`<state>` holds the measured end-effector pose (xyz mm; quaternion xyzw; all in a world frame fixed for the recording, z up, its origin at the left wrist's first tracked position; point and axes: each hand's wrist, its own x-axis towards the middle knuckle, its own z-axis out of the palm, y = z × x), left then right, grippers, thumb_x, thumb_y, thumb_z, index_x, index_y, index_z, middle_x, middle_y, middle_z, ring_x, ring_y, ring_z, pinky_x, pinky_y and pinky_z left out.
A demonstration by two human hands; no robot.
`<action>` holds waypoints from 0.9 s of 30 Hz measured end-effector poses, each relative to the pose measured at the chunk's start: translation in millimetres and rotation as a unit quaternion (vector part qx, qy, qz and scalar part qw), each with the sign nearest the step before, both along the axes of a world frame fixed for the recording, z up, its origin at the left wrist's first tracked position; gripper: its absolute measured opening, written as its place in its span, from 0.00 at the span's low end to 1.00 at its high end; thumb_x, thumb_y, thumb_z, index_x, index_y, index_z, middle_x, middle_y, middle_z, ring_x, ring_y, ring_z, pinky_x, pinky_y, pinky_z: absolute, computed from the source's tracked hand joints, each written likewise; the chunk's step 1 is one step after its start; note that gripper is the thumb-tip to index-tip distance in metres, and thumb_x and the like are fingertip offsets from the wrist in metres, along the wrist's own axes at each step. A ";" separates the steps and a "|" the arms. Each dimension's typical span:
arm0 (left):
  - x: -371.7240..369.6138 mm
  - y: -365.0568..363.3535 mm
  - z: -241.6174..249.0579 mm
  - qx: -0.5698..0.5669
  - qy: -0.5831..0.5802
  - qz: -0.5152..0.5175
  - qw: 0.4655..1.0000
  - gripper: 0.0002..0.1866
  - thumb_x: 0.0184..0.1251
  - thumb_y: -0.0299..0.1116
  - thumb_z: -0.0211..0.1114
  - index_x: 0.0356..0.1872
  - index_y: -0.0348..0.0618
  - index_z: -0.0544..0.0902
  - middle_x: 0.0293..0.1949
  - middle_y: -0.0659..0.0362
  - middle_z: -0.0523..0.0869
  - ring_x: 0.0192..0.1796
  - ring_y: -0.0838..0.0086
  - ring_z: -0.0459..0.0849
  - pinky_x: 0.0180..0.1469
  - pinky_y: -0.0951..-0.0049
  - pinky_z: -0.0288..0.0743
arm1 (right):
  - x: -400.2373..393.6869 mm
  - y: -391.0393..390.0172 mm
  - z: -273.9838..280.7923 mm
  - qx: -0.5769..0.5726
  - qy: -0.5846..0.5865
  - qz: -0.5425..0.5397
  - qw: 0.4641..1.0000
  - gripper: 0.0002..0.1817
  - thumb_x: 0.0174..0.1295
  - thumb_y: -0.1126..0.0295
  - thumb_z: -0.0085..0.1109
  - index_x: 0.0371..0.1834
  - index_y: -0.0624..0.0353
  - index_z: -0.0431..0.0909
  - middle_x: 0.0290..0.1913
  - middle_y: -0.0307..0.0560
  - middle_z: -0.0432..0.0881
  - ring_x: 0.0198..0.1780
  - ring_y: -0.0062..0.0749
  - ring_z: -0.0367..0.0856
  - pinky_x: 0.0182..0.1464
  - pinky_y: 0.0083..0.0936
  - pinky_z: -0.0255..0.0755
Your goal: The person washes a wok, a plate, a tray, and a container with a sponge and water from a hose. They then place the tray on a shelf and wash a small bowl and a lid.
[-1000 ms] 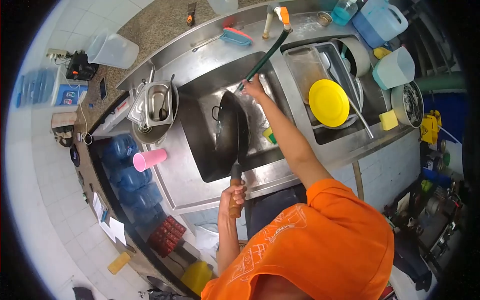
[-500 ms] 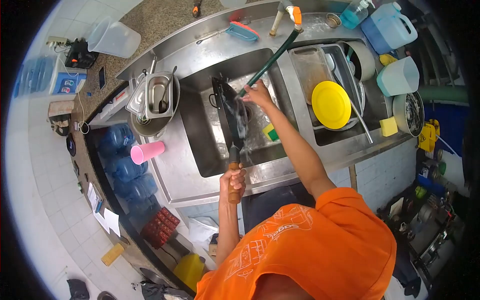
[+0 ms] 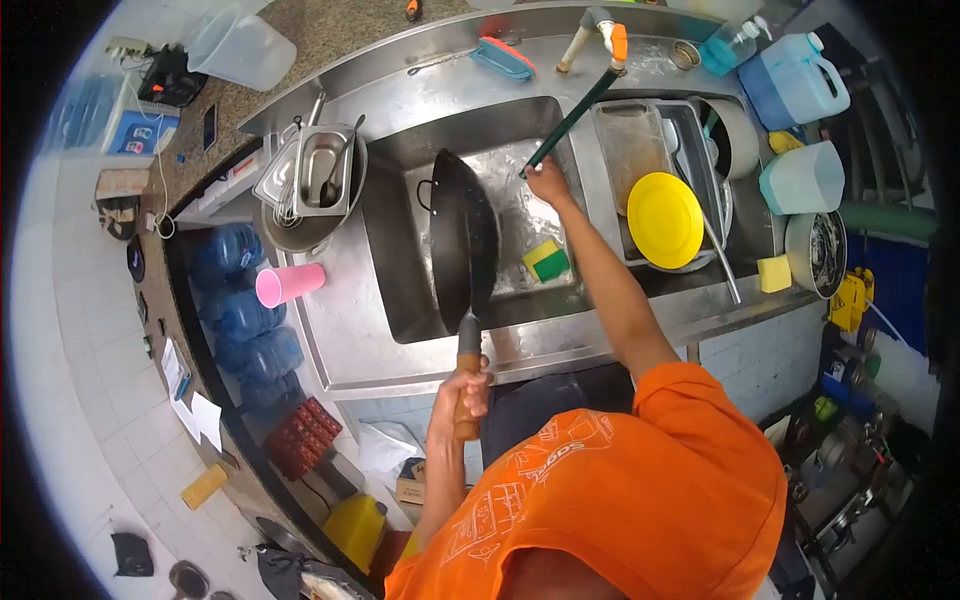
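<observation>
My left hand (image 3: 460,398) is wrapped round the wooden handle of a dark wok (image 3: 455,235). The wok stands tilted on its side in the left sink basin (image 3: 395,290), its wet surface partly showing. In my right hand (image 3: 547,182) is the lower end of a green hose (image 3: 572,130), which hangs from the tap (image 3: 603,35). The hose end points into the basin, to the right of the wok. A yellow and green sponge (image 3: 546,261) lies on the basin floor between the wok and my right forearm.
Left of the basin stand stacked metal pans (image 3: 325,175) and a pink cup (image 3: 290,285). In the right basin a yellow plate (image 3: 664,220) rests on trays. A brush (image 3: 503,60) lies behind the basin; a blue jug (image 3: 792,85) stands at the back right.
My right hand and the hose end have moved right, away from the wok. The wok has turned, showing more of its broad side. The sponge is now more fully visible.
</observation>
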<state>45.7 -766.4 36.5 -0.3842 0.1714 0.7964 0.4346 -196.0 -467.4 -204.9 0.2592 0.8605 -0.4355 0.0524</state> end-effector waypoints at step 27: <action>129.2 106.4 89.9 0.049 0.160 0.055 0.984 0.14 0.58 0.22 0.60 0.42 0.47 0.67 0.19 0.66 0.66 0.13 0.85 0.65 0.13 0.81 0.60 | -101.8 165.9 362.9 0.343 0.165 0.661 0.647 0.15 0.61 0.60 0.60 0.39 0.63 0.81 0.42 0.57 0.82 0.45 0.54 0.79 0.47 0.40 0.72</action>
